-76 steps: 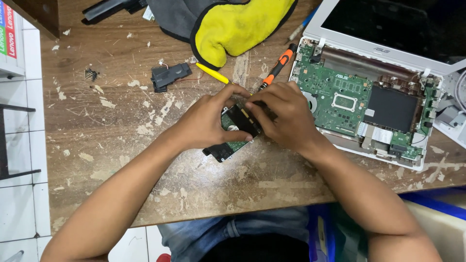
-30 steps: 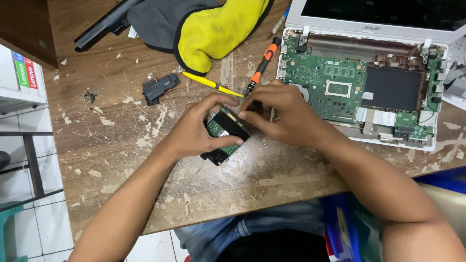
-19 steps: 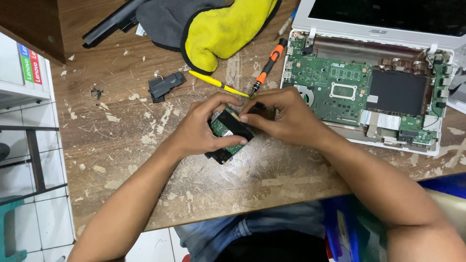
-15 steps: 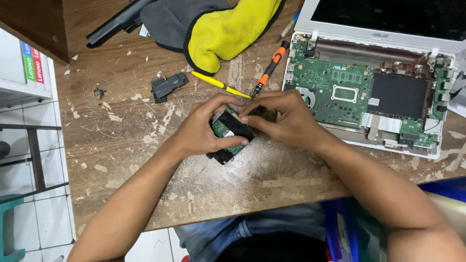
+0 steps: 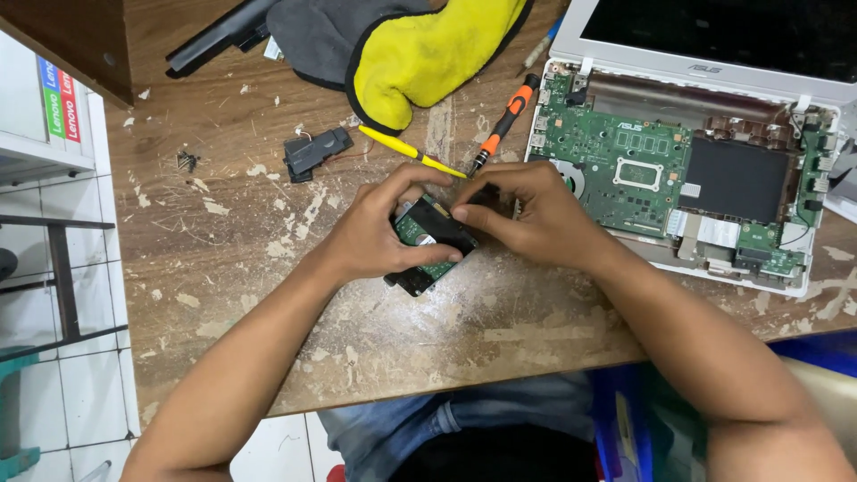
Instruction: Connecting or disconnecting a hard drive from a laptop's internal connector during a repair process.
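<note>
Both hands meet over a small laptop hard drive, its green circuit board facing up inside a black bracket. My left hand wraps its left side, thumb across the lower edge. My right hand pinches the drive's upper right end with fingertips. The drive rests low over the worn wooden table. To the right lies an opened white laptop with its green mainboard exposed.
An orange-handled screwdriver and a thin yellow tool lie just above my hands. A yellow-and-grey cloth, a long black battery and a small black plastic part sit further back. The table's front edge runs below my forearms.
My hands stayed on the drive throughout, shifting grip only slightly. The camera view drifted, so the table contents appear displaced.
</note>
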